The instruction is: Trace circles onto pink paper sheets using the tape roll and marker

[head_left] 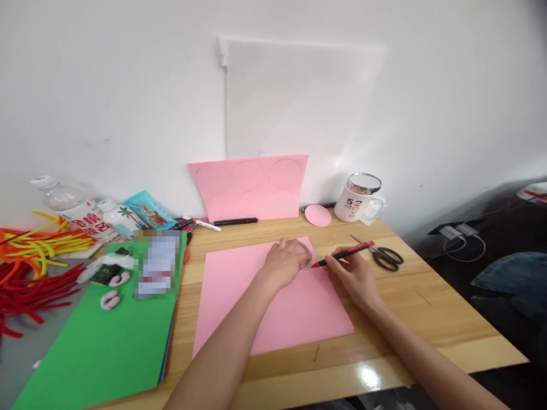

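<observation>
My left hand [282, 263] bends its fingers over a round grey-rimmed disc [306, 249], pressing it onto a sheet of pink paper [239, 302]. The hand covers most of the disc, so its kind is hard to make out. In my right hand [354, 276] is a red and black marker [348, 253], gripped near its tip. That tip points left at the disc's right edge, close to the paper; whether it touches is unclear. Black-handled scissors [387, 258] lie just right of the marker.
Pink paper with drawn circles [252, 185] leans on the wall. A pink paper circle [318, 215] lies beside a white mug [352, 202]. Pens [235, 221] lie behind the paper. Green sheets [123, 341], a phone [158, 265], bottles [64, 199] and pipe cleaners [38, 285] fill the left.
</observation>
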Demonstrator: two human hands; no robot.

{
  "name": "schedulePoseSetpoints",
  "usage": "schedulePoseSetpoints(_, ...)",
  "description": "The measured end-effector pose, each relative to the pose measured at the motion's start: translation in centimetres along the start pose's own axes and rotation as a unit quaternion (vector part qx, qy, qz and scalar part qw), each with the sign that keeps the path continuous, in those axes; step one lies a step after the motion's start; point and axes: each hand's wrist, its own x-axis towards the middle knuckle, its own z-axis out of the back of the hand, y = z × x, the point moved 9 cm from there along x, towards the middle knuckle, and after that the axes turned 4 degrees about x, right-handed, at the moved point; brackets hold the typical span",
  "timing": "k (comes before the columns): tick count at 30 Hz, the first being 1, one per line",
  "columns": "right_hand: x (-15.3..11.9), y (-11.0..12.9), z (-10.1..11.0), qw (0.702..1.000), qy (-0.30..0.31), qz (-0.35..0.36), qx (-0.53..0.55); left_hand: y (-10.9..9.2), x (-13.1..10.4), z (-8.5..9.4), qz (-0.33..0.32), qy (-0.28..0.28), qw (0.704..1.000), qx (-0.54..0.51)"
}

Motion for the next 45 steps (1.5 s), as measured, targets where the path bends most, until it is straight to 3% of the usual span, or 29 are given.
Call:
schedulePoseSetpoints(6,-2.3,1.4,0.1,0.99,0.06,0.068,-0.109,0.2,0.5,0.1,-0.007,0.023,1.0,-0.004)
schedulePoseSetpoints(12,-4.0,2.9,-1.4,0.937,0.137,0.169,-0.274,0.3,0.7,0.0,-0.012,0.041,0.999,0.0)
schedulePoseSetpoints(22,-3.3,2.3,-2.3,0.938,0.114,0.144,-0.294,0.5,0.9,-0.3,-0.013,0.061,0.998,0.001)
schedulePoseSetpoints(34,-4.4,2.8,-3.1,0.922,0.121,0.18,-0.32,0.5,1.1,0.2,-0.01,0.064,0.998,-0.001)
schedulePoseSetpoints(45,-6.7,3.3,-6.6,0.905,0.17,0.231,-0.313,0.3,0.8,1.2,0.003,0.073,0.997,-0.009)
